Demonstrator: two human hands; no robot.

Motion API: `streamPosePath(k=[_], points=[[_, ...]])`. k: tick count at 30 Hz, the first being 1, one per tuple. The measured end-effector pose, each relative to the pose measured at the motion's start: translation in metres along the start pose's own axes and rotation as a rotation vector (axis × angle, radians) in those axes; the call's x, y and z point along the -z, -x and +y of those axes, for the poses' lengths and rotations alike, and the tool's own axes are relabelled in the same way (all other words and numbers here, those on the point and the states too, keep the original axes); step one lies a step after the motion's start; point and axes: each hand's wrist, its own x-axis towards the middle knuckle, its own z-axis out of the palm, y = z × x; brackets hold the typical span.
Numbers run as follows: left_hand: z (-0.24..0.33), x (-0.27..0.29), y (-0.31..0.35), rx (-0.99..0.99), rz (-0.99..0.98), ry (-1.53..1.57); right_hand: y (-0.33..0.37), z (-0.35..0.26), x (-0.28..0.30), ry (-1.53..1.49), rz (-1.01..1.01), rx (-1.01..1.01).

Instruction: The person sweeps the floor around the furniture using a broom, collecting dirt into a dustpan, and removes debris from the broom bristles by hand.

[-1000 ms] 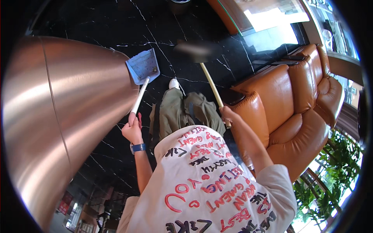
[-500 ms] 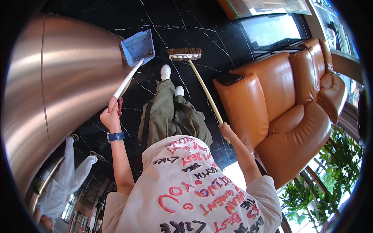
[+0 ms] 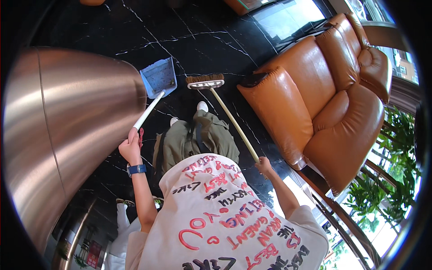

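Observation:
My left hand (image 3: 130,149) is closed around the upper end of the handle of a long-handled blue dustpan (image 3: 159,77). Its pan has some specks of debris in it and is held beside the copper-coloured counter. A blue-banded watch (image 3: 136,169) is on my left wrist, and something red hangs by the handle grip. My right hand (image 3: 263,166) grips the pale handle of a broom (image 3: 205,82) near its top end. The broom's brown bristles face away from me, ahead of my feet and to the right of the dustpan.
A curved copper-coloured metal counter (image 3: 85,121) fills the left side. On the right stands a brown leather sofa (image 3: 288,99), with green plants (image 3: 382,180) and windows behind it. The floor (image 3: 189,40) is glossy black with white veins. A person in white (image 3: 120,236) is at lower left.
I have walked forward along the counter, my other foot now leading. The broom and dustpan travel with me, both still held. The person in white has dropped further behind on the left.

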Motion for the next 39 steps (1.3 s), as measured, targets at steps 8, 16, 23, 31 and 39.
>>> streamPosePath(k=[8,16,23,31,39], points=[[-0.004,0.01,0.008,-0.111,-0.08,-0.269,-0.009,-0.053,0.016,-0.446,-0.02,0.033],[0.001,-0.006,-0.019,-0.284,-0.302,-0.658,-0.116,-0.128,0.053,-0.552,0.086,0.092],[0.015,-0.035,-0.04,-0.543,-0.452,-0.969,-0.135,-0.171,-0.005,-0.303,0.069,-0.033],[0.01,-0.089,-0.082,-0.791,-0.67,-0.989,-0.085,-0.17,-0.05,-0.403,-0.037,0.079],[-0.009,-0.127,-0.115,-0.797,-0.679,-0.945,-0.033,-0.165,-0.091,-0.406,-0.027,-0.008]])
